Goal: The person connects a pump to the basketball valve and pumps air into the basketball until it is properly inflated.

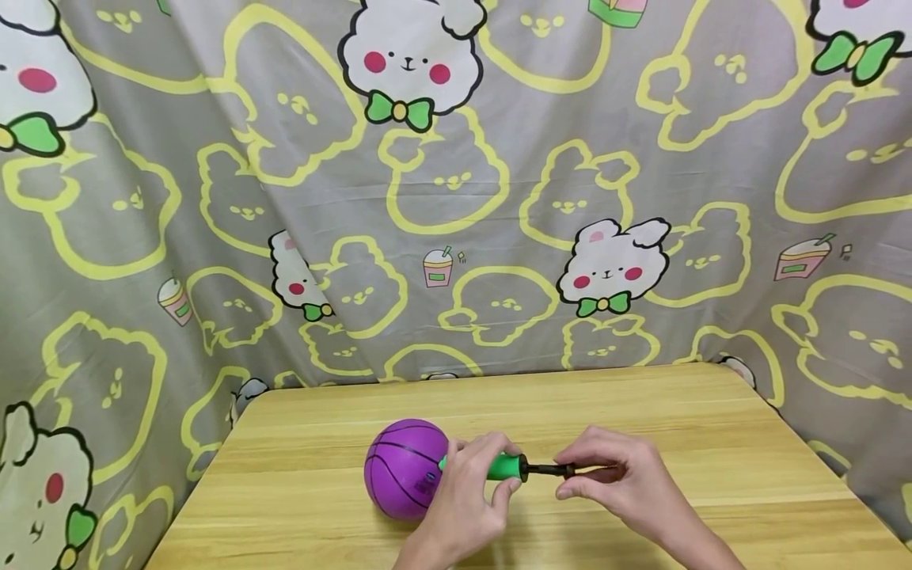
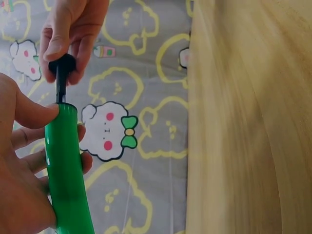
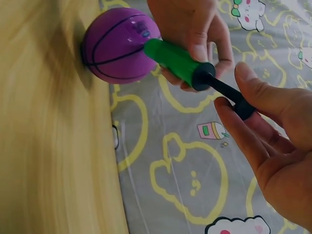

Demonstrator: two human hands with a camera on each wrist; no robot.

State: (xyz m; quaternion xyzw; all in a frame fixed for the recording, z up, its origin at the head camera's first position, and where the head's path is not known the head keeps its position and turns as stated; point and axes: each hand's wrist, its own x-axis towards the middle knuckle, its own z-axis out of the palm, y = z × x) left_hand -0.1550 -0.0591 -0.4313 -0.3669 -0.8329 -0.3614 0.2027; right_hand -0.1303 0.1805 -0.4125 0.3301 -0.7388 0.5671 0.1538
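Across the six o'clock side of the head view, what surface do you see?

"A pale yellow wood-grain table point(image 1: 677, 404). From nine o'clock through twelve to three hangs a grey cloth curtain point(image 1: 523, 103), printed with yellow outlined animals, white rabbit faces with green bows, and pink drink cups."

"How many of each thing?"

"One table, one purple rubbery-looking ball point(image 1: 397, 475) with black seam lines, one green cylindrical hand pump point(image 1: 504, 467) with a single black rod point(image 1: 545, 469) and one black handle point(image 1: 569, 470), and two bare hands."

"Where does the ball sit?"

"On the tabletop, at nine o'clock from the pump, just beside the left hand point(image 1: 466, 491). The pump's narrow end points at the ball; I cannot tell whether the two are joined."

"And the pump, against the fingers?"

"Its green barrel point(image 2: 67, 165) lies within the left hand's grip, thumb at the rim by the rod, fingers curled round the far side. The rod runs out toward three o'clock, bare between the hands."

"What about the right hand point(image 1: 630, 467)?"

"At three o'clock from the barrel, its curved thumb and fingers pinching the handle from opposite sides."
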